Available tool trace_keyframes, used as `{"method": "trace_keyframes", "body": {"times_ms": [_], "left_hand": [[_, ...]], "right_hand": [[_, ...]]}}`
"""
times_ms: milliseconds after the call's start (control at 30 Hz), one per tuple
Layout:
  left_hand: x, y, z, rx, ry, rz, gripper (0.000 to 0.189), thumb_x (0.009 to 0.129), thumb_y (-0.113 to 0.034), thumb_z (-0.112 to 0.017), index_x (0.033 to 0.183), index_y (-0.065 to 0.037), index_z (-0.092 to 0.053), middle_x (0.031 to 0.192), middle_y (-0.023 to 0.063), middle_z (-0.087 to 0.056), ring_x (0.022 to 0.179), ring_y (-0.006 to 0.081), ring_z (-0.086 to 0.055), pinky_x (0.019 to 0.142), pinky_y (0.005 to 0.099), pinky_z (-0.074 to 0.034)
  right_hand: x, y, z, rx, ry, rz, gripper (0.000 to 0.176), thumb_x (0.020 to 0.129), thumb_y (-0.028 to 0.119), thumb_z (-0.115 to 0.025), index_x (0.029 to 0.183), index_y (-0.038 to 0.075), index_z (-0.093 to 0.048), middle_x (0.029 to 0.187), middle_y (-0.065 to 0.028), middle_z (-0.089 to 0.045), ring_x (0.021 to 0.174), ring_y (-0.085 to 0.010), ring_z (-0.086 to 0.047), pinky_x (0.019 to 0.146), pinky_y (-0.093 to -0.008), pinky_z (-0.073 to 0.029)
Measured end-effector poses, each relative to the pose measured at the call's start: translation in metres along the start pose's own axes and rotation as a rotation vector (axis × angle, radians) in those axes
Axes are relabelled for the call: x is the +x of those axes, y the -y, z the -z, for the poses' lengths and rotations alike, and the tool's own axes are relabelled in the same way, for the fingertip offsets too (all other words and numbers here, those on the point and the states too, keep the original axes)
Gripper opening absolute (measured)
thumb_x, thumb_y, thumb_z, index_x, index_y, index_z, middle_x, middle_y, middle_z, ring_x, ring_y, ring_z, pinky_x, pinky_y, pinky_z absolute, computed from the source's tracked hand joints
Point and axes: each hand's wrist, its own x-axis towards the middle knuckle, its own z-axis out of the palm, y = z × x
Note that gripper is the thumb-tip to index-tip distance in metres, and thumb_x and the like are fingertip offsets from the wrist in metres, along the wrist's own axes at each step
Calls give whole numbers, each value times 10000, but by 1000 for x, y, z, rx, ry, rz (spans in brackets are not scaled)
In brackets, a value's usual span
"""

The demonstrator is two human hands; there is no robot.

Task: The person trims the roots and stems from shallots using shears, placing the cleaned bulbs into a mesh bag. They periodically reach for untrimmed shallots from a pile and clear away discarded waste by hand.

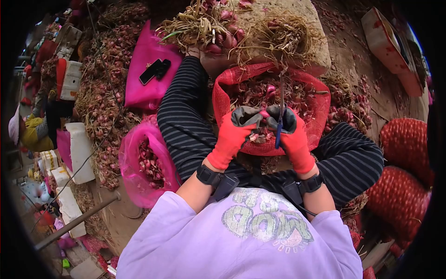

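Over an open red mesh bag (323, 109) of shallots and dry skins, my two gloved hands meet. My left hand (239, 128), in a red glove with dark fingers, pinches a small pink shallot (264, 114). The fingers of my right hand (290, 128) are wrapped round a knife (279, 132) with a blue handle, its thin blade pointing away from me. Behind the bag, a bunch of shallots (227, 35) with dry stalks and a heap of dry stalks (290, 35) lie on a pale block (320, 51).
A pink mesh bag (127, 172) of shallots stands at the left. Beyond it, a phone (151, 72) lies on a pink sheet (139, 44). Full red sacks (402, 200) are at the right, below a white box (385, 42). Another person (35, 130) is at the far left.
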Motion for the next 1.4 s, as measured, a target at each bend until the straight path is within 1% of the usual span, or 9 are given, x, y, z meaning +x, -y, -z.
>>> {"method": "trace_keyframes", "body": {"times_ms": [300, 400, 567, 667, 900, 1000, 1133, 1267, 1400], "left_hand": [[7, 25, 3, 30, -59, 78, 117, 805, 8, -610, 921, 3, -593, 842, -3, -612, 794, 81, -558, 720, 230, -455], [4, 27, 4, 463, -7, 48, 176, 805, 10, -598, 982, 9, -590, 881, 6, -614, 832, 93, -563, 752, 248, -460], [2, -1, 0, -65, 67, 164, 382, 835, -3, -548, 1215, 10, -520, 1133, 63, -601, 1013, 99, -553, 907, 255, -422], [0, 8, -6, -88, 118, 59, 465, 815, 72, -545, 1266, -14, -472, 1192, 33, -558, 1025, 86, -539, 836, 217, -460], [-8, -7, -22, -104, 86, 165, 410, 844, -22, -558, 1247, 6, -484, 1170, 48, -569, 1042, 104, -527, 917, 246, -403], [-13, -12, -22, -125, 34, 4, 390, 895, -85, -574, 1270, -40, -479, 1151, 21, -567, 966, 64, -538, 804, 216, -462], [-19, 1, -16, 370, -43, -349, 467, 815, -22, -603, 1254, 29, -452, 1144, 104, -567, 1071, 166, -526, 938, 274, -392], [-9, -17, -11, 571, 198, -303, 517, 852, -54, -588, 1322, 10, -381, 1154, 108, -537, 1025, 189, -556, 884, 296, -431], [0, -5, -4, -599, 84, 246, 513, 870, -117, -600, 1316, -11, -370, 938, 7, -509, 793, 98, -533, 716, 237, -448]], "right_hand": [[-1, 13, 4, 389, -37, -164, 220, 807, 51, -644, 1007, -14, -581, 915, -59, -629, 805, -140, -614, 717, -262, -503], [1, 9, 16, 494, -49, -190, 234, 809, 113, -644, 1002, -8, -590, 901, -71, -634, 752, -154, -622, 659, -259, -510], [-4, 19, 14, 473, -39, -223, 256, 832, 171, -625, 1012, -8, -590, 904, -81, -632, 730, -149, -618, 618, -260, -508], [-10, 15, 7, 637, 81, -241, 281, 876, 173, -555, 1093, -6, -564, 931, -52, -618, 767, -130, -605, 656, -245, -496], [-9, -14, 11, 196, 59, -183, 223, 792, 91, -609, 997, 3, -605, 860, -34, -629, 723, -109, -584, 640, -262, -480], [-9, -16, 6, -160, -9, -127, 192, 762, 39, -608, 953, 19, -612, 805, -21, -624, 707, -87, -556, 639, -264, -461], [-4, -13, 1, -244, -55, -208, 205, 777, 67, -630, 971, 12, -596, 802, -38, -616, 722, -79, -533, 658, -267, -460], [-2, -27, -3, -195, -104, 50, 233, 794, 69, -631, 1008, -1, -568, 843, -49, -613, 763, -70, -527, 685, -276, -465], [-4, -3, -5, -298, -60, 103, 265, 790, 122, -665, 1002, 4, -558, 838, -74, -609, 764, -106, -572, 681, -291, -471]]}}
